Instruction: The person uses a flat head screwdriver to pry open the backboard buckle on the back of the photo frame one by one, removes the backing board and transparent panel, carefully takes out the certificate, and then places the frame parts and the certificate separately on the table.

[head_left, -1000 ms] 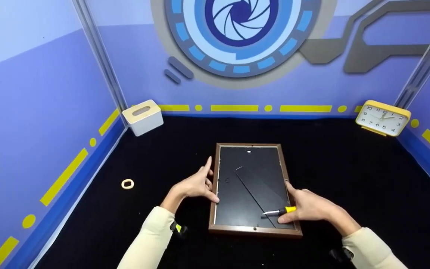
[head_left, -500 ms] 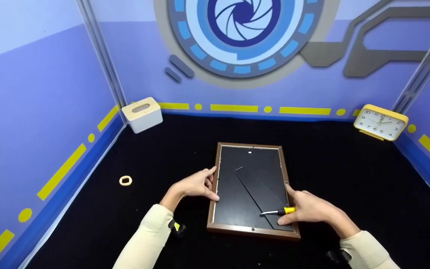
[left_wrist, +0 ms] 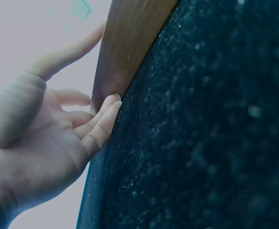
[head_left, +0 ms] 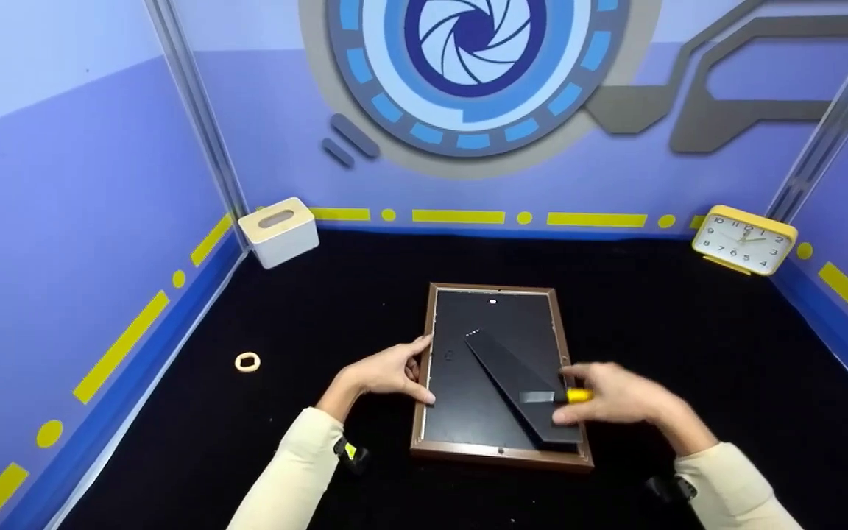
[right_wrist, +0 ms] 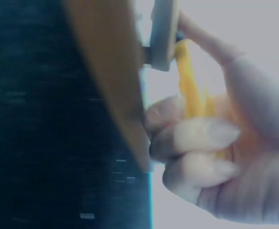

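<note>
A brown wooden picture frame point(head_left: 501, 456) lies back side up on the black table. Its black backing carries a slanted stand flap point(head_left: 516, 379), whose lower end is raised a little. My left hand point(head_left: 391, 369) grips the frame's left edge, thumb on the rim and fingers against the side; the left wrist view shows these fingers point(left_wrist: 103, 121) at the wooden side. With my right hand point(head_left: 619, 394) I hold a yellow-handled screwdriver point(head_left: 578, 395), its metal shaft pointing left over the flap. My right thumb is at the flap's edge. In the right wrist view the fingers curl round the yellow handle point(right_wrist: 191, 88).
A pale ring-shaped piece point(head_left: 247, 362) lies to the left. At the back left stands a white tissue box point(head_left: 280, 234) with a wooden lid, and a yellow clock point(head_left: 744, 239) is at the back right. Printed walls enclose the table.
The flap's lower end has risen slightly off the backing. My right hand has moved up a little with the screwdriver. The left index finger has drawn back along the frame's edge.
</note>
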Demonstrator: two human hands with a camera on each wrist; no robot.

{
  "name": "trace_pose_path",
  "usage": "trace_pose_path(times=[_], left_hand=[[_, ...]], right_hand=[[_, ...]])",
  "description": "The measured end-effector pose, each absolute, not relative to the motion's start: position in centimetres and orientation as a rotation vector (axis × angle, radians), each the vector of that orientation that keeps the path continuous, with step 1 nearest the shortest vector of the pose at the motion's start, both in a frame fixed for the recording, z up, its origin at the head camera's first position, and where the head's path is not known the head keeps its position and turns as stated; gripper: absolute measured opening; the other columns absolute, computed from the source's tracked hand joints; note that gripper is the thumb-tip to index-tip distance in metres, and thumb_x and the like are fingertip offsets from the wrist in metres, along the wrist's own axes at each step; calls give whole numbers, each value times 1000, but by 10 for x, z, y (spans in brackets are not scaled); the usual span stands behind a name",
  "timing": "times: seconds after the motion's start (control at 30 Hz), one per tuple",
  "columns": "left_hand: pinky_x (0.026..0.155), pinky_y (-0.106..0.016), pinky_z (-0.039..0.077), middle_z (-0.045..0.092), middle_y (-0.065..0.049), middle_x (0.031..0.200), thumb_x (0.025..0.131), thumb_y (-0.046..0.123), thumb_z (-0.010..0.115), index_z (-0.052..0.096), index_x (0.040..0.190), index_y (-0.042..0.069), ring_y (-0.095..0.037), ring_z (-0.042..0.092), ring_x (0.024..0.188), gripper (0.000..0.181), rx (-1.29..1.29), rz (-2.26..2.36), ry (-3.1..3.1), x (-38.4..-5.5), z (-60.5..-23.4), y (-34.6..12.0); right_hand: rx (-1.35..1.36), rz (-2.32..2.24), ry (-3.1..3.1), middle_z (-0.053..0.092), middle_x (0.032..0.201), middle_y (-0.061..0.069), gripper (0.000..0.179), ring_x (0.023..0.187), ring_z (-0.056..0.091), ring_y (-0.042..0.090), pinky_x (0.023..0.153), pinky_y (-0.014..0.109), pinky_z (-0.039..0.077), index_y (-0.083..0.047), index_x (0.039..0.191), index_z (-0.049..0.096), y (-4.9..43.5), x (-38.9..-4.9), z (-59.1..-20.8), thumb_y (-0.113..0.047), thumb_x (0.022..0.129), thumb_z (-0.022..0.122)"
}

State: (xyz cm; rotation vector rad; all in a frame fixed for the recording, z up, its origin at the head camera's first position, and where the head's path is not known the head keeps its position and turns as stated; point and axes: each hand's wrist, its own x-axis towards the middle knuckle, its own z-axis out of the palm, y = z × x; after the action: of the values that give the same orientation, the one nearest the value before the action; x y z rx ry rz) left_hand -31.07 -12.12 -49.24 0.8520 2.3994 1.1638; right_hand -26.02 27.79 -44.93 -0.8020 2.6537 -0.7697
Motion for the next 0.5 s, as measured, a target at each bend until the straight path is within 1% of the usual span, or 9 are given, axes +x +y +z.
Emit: trace_pose_path(times=[0.07,0.13,0.2,0.27,0.37,0.43,0.47,0.5], left_hand=[[74,-25,51,48,-19,141,75,25,90,17,159,0,-10,57,83,114,854,1154,2401,-311,-492,-121],[75,-24,50,46,-19,143,75,24,91,17,159,2,-11,56,83,114,839,1159,2403,-311,-492,-122],[75,-24,50,38,-19,152,75,22,91,19,159,2,-11,56,84,113,825,1174,2403,-312,-492,-122],[75,-24,50,31,-20,156,74,21,91,20,159,2,-12,56,84,112,820,1189,2399,-312,-492,-122],[75,-25,50,35,-21,153,74,21,91,20,158,0,-13,56,84,112,826,1200,2394,-311,-493,-121],[74,-25,50,37,-20,152,74,22,91,20,158,1,-12,56,83,113,823,1198,2395,-311,-493,-120],[74,-24,50,38,-19,151,74,22,91,20,159,1,-12,57,83,113,821,1198,2396,-311,-493,-120],[74,-24,50,39,-18,150,73,22,92,20,159,1,-12,57,83,113,818,1200,2396,-311,-493,-120]], right_hand=[[-821,-832,2672,54,73,-6,63,60,50,7,57,27,46,6,123,60,281,-264,-440,-47,91,71],[-875,-909,2677,58,78,-3,38,67,53,8,61,27,46,-1,111,63,282,-269,-434,-36,98,66],[-942,-986,2655,60,80,1,22,69,54,9,62,25,46,-4,106,65,280,-276,-432,-25,101,61],[-1014,-1045,2620,65,87,5,17,75,56,10,66,24,47,-4,108,69,276,-284,-432,-18,102,60],[-1043,-1111,2579,71,96,11,22,84,62,16,72,22,49,-1,116,71,265,-297,-434,-12,101,60],[-1031,-1148,2560,73,102,13,24,91,65,18,76,21,51,0,120,70,256,-305,-434,-10,100,61],[-1023,-1158,2564,73,102,13,25,90,66,19,76,21,51,1,121,70,251,-308,-434,-10,100,62],[-1014,-1165,2572,73,101,12,25,87,66,19,72,21,51,1,121,70,246,-312,-434,-10,99,63]])
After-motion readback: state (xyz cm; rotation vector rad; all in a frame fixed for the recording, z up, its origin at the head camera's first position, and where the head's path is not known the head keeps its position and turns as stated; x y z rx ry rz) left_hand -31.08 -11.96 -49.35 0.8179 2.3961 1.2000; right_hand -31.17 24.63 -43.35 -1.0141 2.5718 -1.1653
